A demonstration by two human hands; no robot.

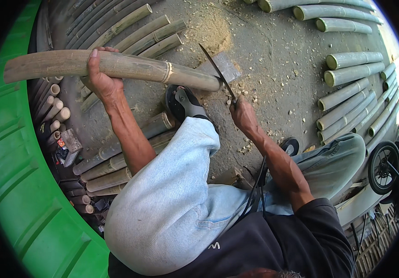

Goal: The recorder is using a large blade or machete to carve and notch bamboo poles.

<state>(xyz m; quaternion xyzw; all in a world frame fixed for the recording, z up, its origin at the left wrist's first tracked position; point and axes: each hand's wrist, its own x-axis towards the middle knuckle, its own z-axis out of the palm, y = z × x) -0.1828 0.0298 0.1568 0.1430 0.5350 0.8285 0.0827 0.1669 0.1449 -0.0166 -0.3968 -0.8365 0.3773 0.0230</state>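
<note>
The left grip (103, 76) is clenched around a thick bamboo pole (134, 66), well toward its left part, with the thumb laid across the upper surface. The right grip (244, 113) is closed on the handle of a long dark knife (218, 69), whose blade slants up and to the left. The bamboo pole lies crosswise in front of the person, its wider end out over a green ribbed panel (21, 185) and its narrower end toward the right grip, with a pale node ring part way along it. The blade crosses at the narrower end; whether edge and bamboo touch cannot be told. A sandalled foot (183, 103) is just on the near side of the pole, and a flat grey plate (225, 66) lies on the ground beyond the narrower end. Sawdust (213, 32) is heaped past the plate, and pale chips (248, 147) are scattered over the ground (273, 83). Cut bamboo lengths (348, 74) lie in rows at the right; further lengths (127, 39) lie at the upper left, and a stack (109, 180) sits beside the left forearm. A black spoked wheel (385, 167) stands at the far right. The person wears light blue jeans (162, 199) and a dark shirt (273, 236).
</note>
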